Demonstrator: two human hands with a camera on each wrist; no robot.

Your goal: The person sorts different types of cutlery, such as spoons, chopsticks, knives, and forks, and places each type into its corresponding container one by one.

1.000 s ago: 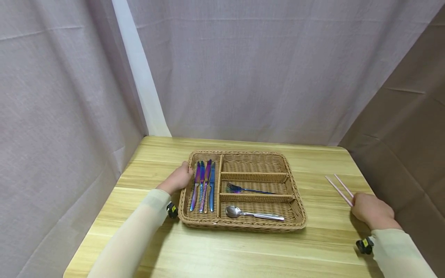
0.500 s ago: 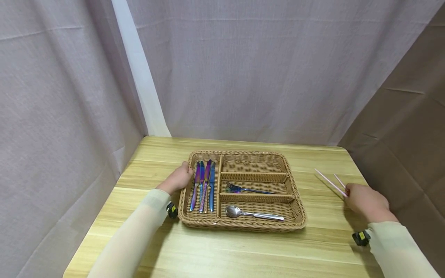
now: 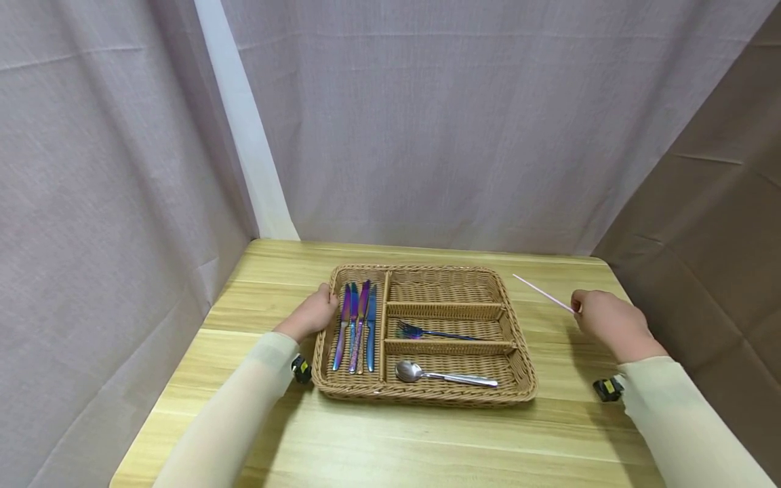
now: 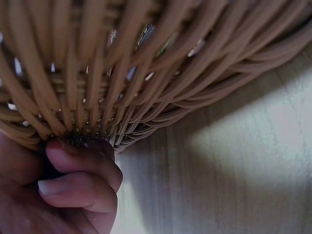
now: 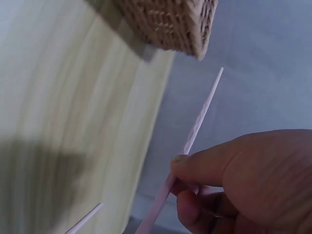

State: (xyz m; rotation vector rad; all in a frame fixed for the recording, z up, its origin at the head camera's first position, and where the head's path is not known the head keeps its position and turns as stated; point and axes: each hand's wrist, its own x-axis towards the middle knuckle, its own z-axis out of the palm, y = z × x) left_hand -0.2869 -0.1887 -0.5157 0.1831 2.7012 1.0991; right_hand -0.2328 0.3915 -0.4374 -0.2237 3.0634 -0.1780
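My left hand (image 3: 314,312) grips the left rim of a brown wicker cutlery tray (image 3: 427,395); its curled fingers show under the weave in the left wrist view. To the right of the tray, my right hand (image 3: 613,322) pinches a pink chopstick (image 3: 543,293) between thumb and fingers, its thin end pointing up and left towards the tray's back right corner. A second pink chopstick (image 5: 85,218) shows low in the right wrist view, over the table; in the head view it is hidden.
Several iridescent knives (image 3: 371,332) lie in the tray's long left compartment. A dark iridescent fork (image 3: 439,333) is in the middle right one, a silver spoon (image 3: 445,375) in the front right one. Curtains (image 3: 427,135) surround the wooden table (image 3: 378,440).
My right hand has lifted one chopstick away from the other and carried it left and back, towards the tray. My left hand keeps its grip on the rim.
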